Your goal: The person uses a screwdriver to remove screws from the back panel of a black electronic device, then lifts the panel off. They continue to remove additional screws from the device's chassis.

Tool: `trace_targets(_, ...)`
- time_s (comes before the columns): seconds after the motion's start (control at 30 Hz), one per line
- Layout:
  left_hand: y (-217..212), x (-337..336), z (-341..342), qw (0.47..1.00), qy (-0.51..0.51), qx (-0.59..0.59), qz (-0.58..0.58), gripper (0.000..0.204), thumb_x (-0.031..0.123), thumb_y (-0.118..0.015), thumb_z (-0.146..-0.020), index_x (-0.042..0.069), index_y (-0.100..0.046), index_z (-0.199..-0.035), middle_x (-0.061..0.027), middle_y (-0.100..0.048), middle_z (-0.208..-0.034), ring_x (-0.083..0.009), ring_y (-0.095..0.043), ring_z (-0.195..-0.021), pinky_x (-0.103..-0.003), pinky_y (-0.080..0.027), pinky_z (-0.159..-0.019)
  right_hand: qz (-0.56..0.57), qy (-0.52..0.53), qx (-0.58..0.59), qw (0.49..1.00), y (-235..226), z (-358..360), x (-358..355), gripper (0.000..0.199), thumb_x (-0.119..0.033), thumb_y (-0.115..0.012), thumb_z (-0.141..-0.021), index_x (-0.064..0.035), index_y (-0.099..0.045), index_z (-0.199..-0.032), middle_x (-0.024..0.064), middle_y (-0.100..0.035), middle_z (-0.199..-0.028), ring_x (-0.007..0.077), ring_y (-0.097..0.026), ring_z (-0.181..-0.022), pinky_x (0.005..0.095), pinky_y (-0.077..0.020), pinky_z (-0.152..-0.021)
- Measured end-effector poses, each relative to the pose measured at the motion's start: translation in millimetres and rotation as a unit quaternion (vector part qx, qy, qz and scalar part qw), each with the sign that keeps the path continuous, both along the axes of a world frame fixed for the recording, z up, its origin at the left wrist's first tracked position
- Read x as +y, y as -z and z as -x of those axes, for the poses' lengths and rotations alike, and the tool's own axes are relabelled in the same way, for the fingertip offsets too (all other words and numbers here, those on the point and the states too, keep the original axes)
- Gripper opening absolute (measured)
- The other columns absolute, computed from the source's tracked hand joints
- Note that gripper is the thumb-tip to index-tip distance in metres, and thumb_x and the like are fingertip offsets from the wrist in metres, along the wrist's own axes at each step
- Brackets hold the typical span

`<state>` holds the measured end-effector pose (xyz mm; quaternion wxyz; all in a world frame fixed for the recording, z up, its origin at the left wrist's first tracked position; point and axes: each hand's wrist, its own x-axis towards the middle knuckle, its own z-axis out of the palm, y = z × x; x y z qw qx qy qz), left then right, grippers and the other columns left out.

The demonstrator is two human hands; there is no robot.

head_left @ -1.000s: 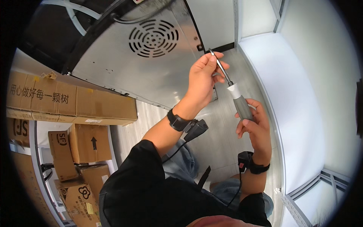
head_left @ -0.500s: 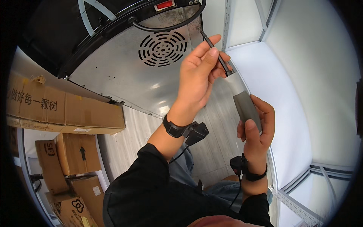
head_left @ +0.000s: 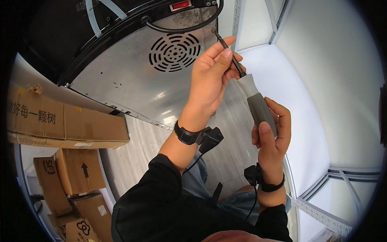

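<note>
Grey-handled screwdriver [head_left: 258,107] in use at the galvanised metal back panel [head_left: 133,84] of a black appliance: the right hand [head_left: 271,139] wraps its grip closed around the handle, while the left hand [head_left: 211,74] pinches the thin dark shaft between fingertips, steadying the tip at a small screw [head_left: 213,30] near the panel's upper right corner. A round vent grille [head_left: 174,49] sits just left of the hand, with a black cable [head_left: 189,27] looping above it. Both wrists carry black strapped devices. Cardboard boxes [head_left: 68,125] are stacked at lower left beside the grey floor.
</note>
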<state>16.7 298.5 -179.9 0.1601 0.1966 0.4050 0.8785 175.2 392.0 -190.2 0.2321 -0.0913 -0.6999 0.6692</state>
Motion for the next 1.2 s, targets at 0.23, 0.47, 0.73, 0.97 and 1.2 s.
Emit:
trace_targets(0.23,-2.4,1.0,-4.5,1.0,0.003,0.002,-0.021,0.035,0.016,-0.051,-0.097,-0.001,-0.049,-0.127,-0.0038,-0.063,-0.086,-0.0124,-0.059,-0.073,-0.02,-0.044,-0.061,-0.021,0.002,0.006,1.0,-4.1,-3.6,-2.1,0.038,-0.006,-0.053,-0.088,0.0001,-0.046,-0.125,0.0119,-0.054,-0.115,0.0183,-0.054,-0.106,0.0303,-0.0403,-0.092)
trace_targets(0.47,-1.5,0.9,-2.7,1.0,-0.004,-0.008,-0.011,0.034,0.017,-0.05,-0.097,0.0,-0.051,-0.126,-0.0028,-0.063,-0.085,-0.0124,-0.058,-0.073,-0.02,-0.043,-0.062,-0.014,-0.002,-0.004,1.0,-6.7,-1.2,-2.9,0.038,-0.007,-0.054,-0.088,-0.0003,-0.046,-0.125,0.0122,-0.054,-0.116,0.0194,-0.054,-0.107,0.0316,-0.0404,-0.093)
trace_targets(0.73,-2.8,-2.4,-1.8,1.0,-0.009,-0.013,-0.006,0.033,0.019,-0.052,-0.096,0.001,-0.053,-0.123,-0.0028,-0.062,-0.084,-0.0113,-0.057,-0.076,-0.02,-0.043,-0.063,-0.259,0.049,0.061,0.963,-21.1,3.0,-4.5,0.042,0.002,-0.062,-0.077,-0.0026,-0.056,-0.118,0.0138,-0.054,-0.104,0.0221,-0.058,-0.089,0.0289,-0.047,-0.072)
trace_targets(0.97,0.7,-5.2,-6.8,0.996,0.036,-0.002,0.084,0.026,0.028,-0.058,-0.094,0.004,-0.061,-0.102,-0.0013,-0.062,-0.082,-0.0054,-0.054,-0.065,-0.019,-0.043,-0.055,-0.347,0.091,0.054,0.932,-15.7,6.0,-12.1,0.049,0.01,-0.063,-0.067,-0.0136,-0.067,-0.109,0.008,-0.039,-0.086,0.0191,-0.045,-0.069,0.0277,-0.0412,-0.059)
trace_targets(1.2,7.5,-12.0,-0.7,0.997,0.049,0.0,0.065,0.023,0.021,-0.057,-0.094,-0.001,-0.059,-0.101,-0.0052,-0.062,-0.077,-0.0179,-0.063,-0.065,-0.025,-0.05,-0.059,-0.122,-0.016,0.031,0.992,-4.9,10.7,-14.0,0.063,0.003,-0.064,-0.074,-0.0036,-0.042,-0.132,0.0153,-0.047,-0.113,0.0218,-0.059,-0.078,0.0262,-0.047,-0.059)
